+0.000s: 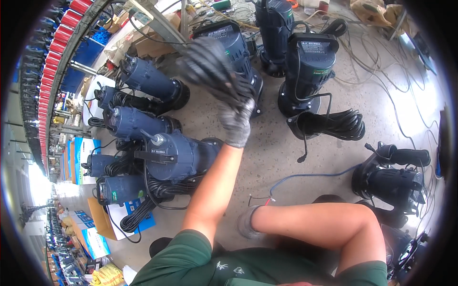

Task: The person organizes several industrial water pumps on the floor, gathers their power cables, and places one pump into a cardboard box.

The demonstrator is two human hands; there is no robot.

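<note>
My left hand (235, 125), in a grey glove, is raised at arm's length with its fingers closed round a coiled black cable (205, 64). The coil is smeared by motion and passes in front of a dark blue submersible pump (236, 47) standing upright. Close to my body is my right hand (246, 222), also gloved; its fingers are turned down and cannot be made out. Just beyond it a thin blue cable (310, 177) ends on the floor near a small red-tipped piece (267, 202).
More upright pumps (310, 62) stand ahead, one with a bundled black cable (341, 125) beside it. Several pumps (143, 121) crowd the left, near an open carton (102, 219). Another pump (389, 181) lies at right. Loose cables (377, 71) trail over the concrete floor.
</note>
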